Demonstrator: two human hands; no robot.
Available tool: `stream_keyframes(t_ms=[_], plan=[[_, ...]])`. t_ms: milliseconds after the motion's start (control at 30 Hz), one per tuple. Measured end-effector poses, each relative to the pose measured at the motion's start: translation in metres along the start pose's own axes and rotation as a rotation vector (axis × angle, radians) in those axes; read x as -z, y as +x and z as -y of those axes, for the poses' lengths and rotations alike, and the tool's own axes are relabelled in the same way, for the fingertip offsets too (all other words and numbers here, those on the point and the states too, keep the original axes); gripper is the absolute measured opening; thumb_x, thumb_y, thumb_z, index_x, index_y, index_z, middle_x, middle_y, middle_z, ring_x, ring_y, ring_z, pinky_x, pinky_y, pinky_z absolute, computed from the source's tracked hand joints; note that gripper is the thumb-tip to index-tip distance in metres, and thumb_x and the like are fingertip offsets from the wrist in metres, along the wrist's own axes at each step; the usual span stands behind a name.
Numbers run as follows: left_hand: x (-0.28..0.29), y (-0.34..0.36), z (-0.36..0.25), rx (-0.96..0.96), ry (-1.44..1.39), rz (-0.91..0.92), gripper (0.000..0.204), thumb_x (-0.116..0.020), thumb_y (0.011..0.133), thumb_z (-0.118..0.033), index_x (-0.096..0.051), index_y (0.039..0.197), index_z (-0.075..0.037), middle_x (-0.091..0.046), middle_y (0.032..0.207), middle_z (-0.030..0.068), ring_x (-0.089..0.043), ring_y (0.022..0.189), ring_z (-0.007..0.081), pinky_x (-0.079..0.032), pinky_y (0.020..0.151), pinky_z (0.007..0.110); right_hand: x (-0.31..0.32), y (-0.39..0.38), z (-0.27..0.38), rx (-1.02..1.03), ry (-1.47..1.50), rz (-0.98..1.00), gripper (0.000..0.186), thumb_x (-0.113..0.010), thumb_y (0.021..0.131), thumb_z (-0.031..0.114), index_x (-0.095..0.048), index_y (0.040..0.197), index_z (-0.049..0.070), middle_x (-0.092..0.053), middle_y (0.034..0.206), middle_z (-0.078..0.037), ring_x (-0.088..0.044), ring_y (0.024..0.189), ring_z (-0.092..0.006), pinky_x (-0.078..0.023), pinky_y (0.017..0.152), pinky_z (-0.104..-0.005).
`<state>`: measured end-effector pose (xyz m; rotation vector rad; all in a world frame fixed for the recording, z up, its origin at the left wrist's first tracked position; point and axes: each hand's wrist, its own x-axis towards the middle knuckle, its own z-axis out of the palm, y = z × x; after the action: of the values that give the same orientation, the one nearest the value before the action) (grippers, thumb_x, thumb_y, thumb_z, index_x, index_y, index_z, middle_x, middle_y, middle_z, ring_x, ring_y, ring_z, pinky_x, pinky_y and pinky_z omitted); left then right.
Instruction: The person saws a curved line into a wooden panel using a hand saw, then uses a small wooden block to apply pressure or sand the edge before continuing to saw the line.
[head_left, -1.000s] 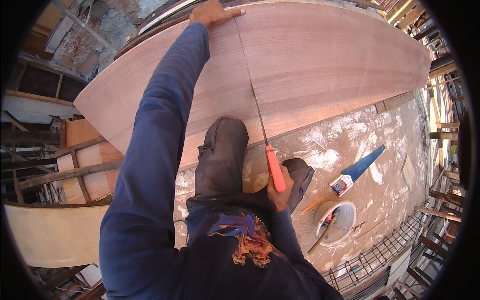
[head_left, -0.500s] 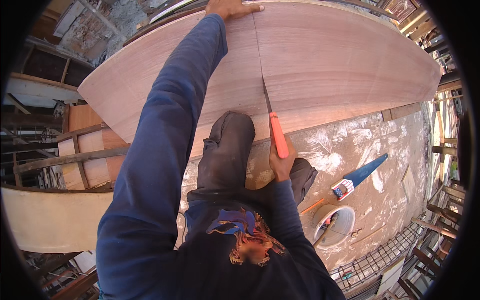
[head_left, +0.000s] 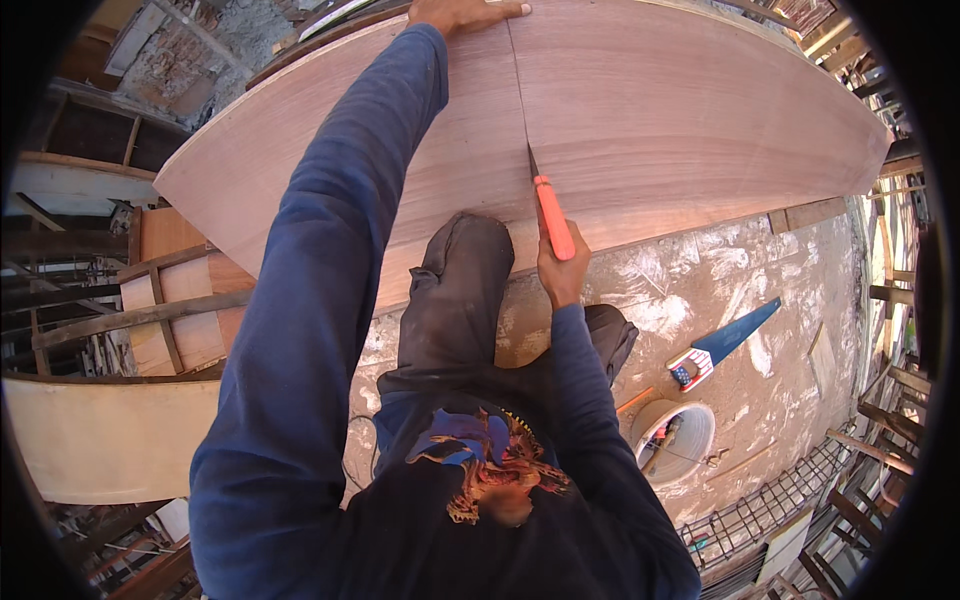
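A large sheet of reddish plywood (head_left: 680,110) lies across in front of me, with a thin dark line running from its far edge toward the saw. My right hand (head_left: 562,268) is wrapped round the orange handle of a hand saw (head_left: 551,210). Its narrow dark blade meets the near end of that line, foreshortened and partly sunk from sight. At the far edge, my left hand (head_left: 465,14) presses on the sheet beside the line, one digit stretched out to the right. Its other fingers are cut off by the picture's top. My knee touches the sheet's near side.
On the dusty floor (head_left: 660,290) to the right lies a second saw (head_left: 725,345) with a blue blade. Nearer stands a whitish bucket (head_left: 690,445) with tools inside. A wire-mesh cage (head_left: 770,505) lies at lower right; timber frames (head_left: 150,320) stand left.
My right hand and the saw have moved forward, away from me, and less of the blade shows above the sheet. My left hand stays at the far edge.
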<state>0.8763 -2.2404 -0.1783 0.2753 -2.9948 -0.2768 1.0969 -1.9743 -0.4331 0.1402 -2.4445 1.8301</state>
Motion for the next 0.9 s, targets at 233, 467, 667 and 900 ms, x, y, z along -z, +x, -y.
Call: stream_keyframes(t_ms=[233, 467, 667, 900], plan=[[-0.018, 0.024, 0.012, 0.066, 0.024, 0.031, 0.097, -0.054, 0.074, -0.083, -0.068, 0.117, 0.003, -0.063, 0.126, 0.0256, -0.058, 0.122, 0.0390, -0.045, 0.101, 0.047, 0.120, -0.151, 0.089, -0.043, -0.215, 0.053, 0.042, -0.058, 0.077, -0.002, -0.065, 0.118, 0.000, -0.072, 0.091, -0.017, -0.073, 0.078, -0.0258, -0.056, 0.075, -0.0324], [0.004, 0.010, 0.004, 0.020, 0.027, 0.010, 0.098, -0.056, 0.074, -0.082, -0.066, 0.122, 0.003, -0.061, 0.130, 0.0255, -0.056, 0.124, 0.0395, -0.045, 0.103, 0.047, -0.020, 0.042, 0.013, 0.028, -0.049, 0.069, 0.023, -0.062, 0.078, 0.002, -0.064, 0.101, -0.002, -0.063, 0.077, -0.022, -0.063, 0.070, -0.0332, -0.050, 0.069, -0.0369], [-0.018, 0.020, 0.011, 0.051, 0.008, 0.034, 0.099, -0.058, 0.074, -0.081, -0.063, 0.127, 0.003, -0.057, 0.135, 0.0250, -0.054, 0.127, 0.0397, -0.043, 0.105, 0.045, 0.080, -0.118, 0.057, -0.135, -0.062, 0.076, 0.024, -0.062, 0.086, 0.001, -0.064, 0.110, -0.001, -0.068, 0.094, -0.017, -0.069, 0.089, -0.0280, -0.052, 0.081, -0.0336], [-0.017, 0.015, 0.009, 0.050, 0.029, -0.010, 0.101, -0.058, 0.073, -0.082, -0.063, 0.126, 0.004, -0.055, 0.136, 0.0279, -0.053, 0.128, 0.0412, -0.043, 0.106, 0.046, 0.042, -0.050, 0.059, 0.017, -0.086, 0.073, 0.036, -0.059, 0.077, -0.002, -0.065, 0.112, 0.001, -0.068, 0.086, -0.021, -0.069, 0.073, -0.0327, -0.053, 0.070, -0.0363]])
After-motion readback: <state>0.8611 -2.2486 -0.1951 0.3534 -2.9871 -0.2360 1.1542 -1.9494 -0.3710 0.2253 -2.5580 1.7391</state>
